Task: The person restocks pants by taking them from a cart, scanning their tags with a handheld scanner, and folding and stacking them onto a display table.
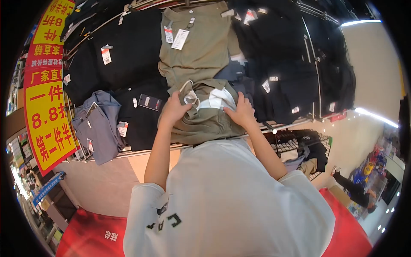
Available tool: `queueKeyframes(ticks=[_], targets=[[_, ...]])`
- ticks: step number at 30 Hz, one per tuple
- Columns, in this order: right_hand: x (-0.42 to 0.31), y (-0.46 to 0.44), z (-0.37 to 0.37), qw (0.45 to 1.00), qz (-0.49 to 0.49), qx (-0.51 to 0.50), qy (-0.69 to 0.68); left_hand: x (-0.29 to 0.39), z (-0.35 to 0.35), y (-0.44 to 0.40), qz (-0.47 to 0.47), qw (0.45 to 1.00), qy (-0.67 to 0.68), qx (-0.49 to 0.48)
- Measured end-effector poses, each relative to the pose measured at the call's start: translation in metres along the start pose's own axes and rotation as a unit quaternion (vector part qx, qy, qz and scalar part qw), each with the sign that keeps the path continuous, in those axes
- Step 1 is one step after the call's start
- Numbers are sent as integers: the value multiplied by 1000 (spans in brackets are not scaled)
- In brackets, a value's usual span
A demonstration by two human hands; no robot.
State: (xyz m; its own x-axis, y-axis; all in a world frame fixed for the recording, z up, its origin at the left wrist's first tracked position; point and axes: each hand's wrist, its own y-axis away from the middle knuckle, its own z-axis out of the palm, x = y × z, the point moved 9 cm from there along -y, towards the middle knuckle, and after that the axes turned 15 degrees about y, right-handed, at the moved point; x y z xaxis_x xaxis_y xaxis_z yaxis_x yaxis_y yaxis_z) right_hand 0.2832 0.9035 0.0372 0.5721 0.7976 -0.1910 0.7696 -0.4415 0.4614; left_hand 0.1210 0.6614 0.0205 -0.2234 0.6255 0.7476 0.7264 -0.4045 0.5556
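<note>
Left hand [174, 109] and right hand [241, 111] pinched opposite sides of olive trousers [205, 126], lying at the front of the display rack [293, 124], pale lining [217, 98] between; even, level tension probably suited the bunching best.

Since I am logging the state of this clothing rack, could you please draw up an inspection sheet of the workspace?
Surface: metal-railed display rack, largely covered by black garments.
Job's things: olive-green garment, bunched, with pale drawstring and white inner fabric showing.
Clutter: grey-blue garment over the rack's front edge at left; wire basket of clothes at lower right.
Hands: left hand and right hand touch opposite sides of the garment's opening; grip unclear.
Cables: nothing seen.
Surroundings: red-and-yellow banner at left; another person in dark clothing at far right.
</note>
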Motion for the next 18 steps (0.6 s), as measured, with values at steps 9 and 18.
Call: queueKeyframes(ticks=[9,18], targets=[[-8,30,-42,933,-76,30,-350,-49,-9,9,-67,869,444,209],[-38,75,-128,934,-111,152,-304,20,7,50,-67,893,444,-26]])
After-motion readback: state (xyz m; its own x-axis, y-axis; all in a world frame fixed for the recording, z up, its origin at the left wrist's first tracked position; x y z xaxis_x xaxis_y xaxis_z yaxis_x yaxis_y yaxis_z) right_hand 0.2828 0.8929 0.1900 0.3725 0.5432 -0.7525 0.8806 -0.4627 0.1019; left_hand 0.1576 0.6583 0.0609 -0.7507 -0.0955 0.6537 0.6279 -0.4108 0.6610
